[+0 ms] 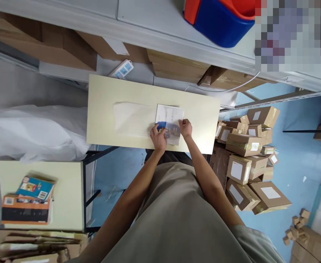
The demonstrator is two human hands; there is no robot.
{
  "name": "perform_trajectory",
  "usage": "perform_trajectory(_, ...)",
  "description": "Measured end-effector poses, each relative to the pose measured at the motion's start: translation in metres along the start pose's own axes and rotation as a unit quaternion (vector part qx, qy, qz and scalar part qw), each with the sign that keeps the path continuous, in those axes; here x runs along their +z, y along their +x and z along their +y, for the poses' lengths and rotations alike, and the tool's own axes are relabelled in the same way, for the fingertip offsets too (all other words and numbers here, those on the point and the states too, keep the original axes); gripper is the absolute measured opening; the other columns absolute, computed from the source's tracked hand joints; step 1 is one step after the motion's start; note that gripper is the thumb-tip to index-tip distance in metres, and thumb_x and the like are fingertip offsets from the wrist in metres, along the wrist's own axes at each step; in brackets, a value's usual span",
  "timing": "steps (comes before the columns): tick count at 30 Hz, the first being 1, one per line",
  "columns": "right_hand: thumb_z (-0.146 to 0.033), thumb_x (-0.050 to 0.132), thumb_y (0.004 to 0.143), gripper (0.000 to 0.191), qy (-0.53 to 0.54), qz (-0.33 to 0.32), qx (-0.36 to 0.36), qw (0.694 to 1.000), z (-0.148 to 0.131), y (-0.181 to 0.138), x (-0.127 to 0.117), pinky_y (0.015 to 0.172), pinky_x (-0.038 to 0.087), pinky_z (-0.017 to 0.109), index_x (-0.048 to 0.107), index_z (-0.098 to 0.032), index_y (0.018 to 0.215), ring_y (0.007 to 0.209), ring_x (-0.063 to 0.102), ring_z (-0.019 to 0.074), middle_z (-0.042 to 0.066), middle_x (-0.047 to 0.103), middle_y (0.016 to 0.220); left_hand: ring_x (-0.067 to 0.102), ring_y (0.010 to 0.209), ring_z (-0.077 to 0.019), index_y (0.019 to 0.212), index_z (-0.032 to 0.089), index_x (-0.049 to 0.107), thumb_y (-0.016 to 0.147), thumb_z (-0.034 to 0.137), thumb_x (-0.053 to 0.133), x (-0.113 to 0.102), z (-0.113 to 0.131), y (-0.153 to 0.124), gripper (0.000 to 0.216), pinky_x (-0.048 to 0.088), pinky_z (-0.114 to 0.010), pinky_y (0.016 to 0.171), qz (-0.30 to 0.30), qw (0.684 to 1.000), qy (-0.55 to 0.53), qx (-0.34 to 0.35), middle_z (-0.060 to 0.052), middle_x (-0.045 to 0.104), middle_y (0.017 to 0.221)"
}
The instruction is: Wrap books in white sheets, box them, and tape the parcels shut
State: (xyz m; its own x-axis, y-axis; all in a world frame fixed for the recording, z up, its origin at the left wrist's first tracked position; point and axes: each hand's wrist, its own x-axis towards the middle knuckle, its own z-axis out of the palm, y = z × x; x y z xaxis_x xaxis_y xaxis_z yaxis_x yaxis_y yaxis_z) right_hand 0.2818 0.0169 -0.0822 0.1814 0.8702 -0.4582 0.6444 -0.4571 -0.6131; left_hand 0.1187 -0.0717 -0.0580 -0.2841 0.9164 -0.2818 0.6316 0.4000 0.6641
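Note:
A small book or card with a white and blue printed cover (169, 120) lies on the pale yellow table (204, 109). My left hand (158, 137) is closed on its near left corner. My right hand (186, 128) grips its right edge with curled fingers. A clear plastic bag (133, 117) lies flat on the table just left of the book, touching it.
A pile of taped cardboard parcels (248, 157) sits on the blue floor at right. A smaller table (67, 197) at left carries stacked books (30, 201). White plastic sheeting (34, 128) lies at left. Shelving with cartons (177, 65) and a power strip (122, 68) stands behind.

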Motion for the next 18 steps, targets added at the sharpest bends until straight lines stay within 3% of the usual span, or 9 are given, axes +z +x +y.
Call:
perform_trajectory(5,-0.044,0.06,0.105,0.02,-0.028,-0.002,-0.024,0.999,-0.016,-0.006,-0.013,0.085,0.057,0.038,0.061,-0.026,0.097,0.094,0.075,0.0282,0.011,0.078,0.102,0.044,0.157,-0.044,0.114,0.026,0.081,0.099,0.022,0.068,-0.008,0.007,-0.004,0.02,0.04,-0.065,0.129,-0.03,0.999,-0.01,0.03,-0.015,0.059,0.155)
perform_trajectory(7,-0.043,0.06,0.104,0.019,-0.032,-0.005,-0.04,0.999,-0.024,-0.007,-0.017,0.087,0.058,0.039,0.062,-0.024,0.104,0.096,0.076,0.0285,0.011,0.078,0.105,0.053,0.15,-0.0438,0.118,0.023,0.081,0.103,0.034,0.069,-0.016,0.01,-0.006,0.022,0.045,-0.058,0.126,-0.058,0.997,-0.032,0.034,-0.016,0.066,0.144)
perform_trajectory(9,-0.044,0.059,0.104,0.023,-0.019,-0.014,-0.052,0.998,-0.033,-0.008,-0.021,0.086,0.06,0.039,0.062,-0.023,0.114,0.094,0.077,0.0278,0.011,0.078,0.105,0.062,0.142,-0.0433,0.127,0.021,0.079,0.102,0.049,0.073,-0.024,0.012,-0.01,0.037,0.05,-0.052,0.121,-0.093,0.994,-0.037,0.038,-0.017,0.068,0.144)
perform_trajectory(12,-0.053,0.06,0.104,0.044,0.025,-0.056,-0.067,0.996,-0.049,-0.011,-0.024,0.077,0.065,0.038,0.058,-0.022,0.135,0.082,0.078,0.0245,0.008,0.077,0.104,0.062,0.143,-0.0446,0.148,0.021,0.068,0.091,0.062,0.082,-0.038,0.014,-0.02,0.071,0.053,-0.05,0.119,-0.123,0.99,0.003,0.063,-0.018,0.061,0.16)
perform_trajectory(14,-0.062,0.064,0.101,0.065,0.054,-0.098,-0.082,0.99,-0.061,-0.014,-0.026,0.072,0.067,0.036,0.05,-0.023,0.151,0.075,0.078,0.0225,0.005,0.076,0.104,0.057,0.15,-0.0448,0.162,0.019,0.055,0.089,0.06,0.083,-0.046,0.012,-0.026,0.088,0.051,-0.051,0.122,-0.134,0.987,0.027,0.08,-0.019,0.053,0.17)
perform_trajectory(18,-0.068,0.064,0.1,0.098,0.068,-0.197,-0.126,0.97,-0.095,-0.016,-0.04,0.07,0.071,0.037,0.019,-0.025,0.175,0.075,0.079,0.0227,0.004,0.075,0.104,0.052,0.158,-0.0374,0.172,0.015,0.041,0.099,0.04,0.065,-0.058,0.001,-0.031,0.08,0.044,-0.049,0.131,-0.145,0.985,0.012,0.095,-0.017,0.048,0.175)
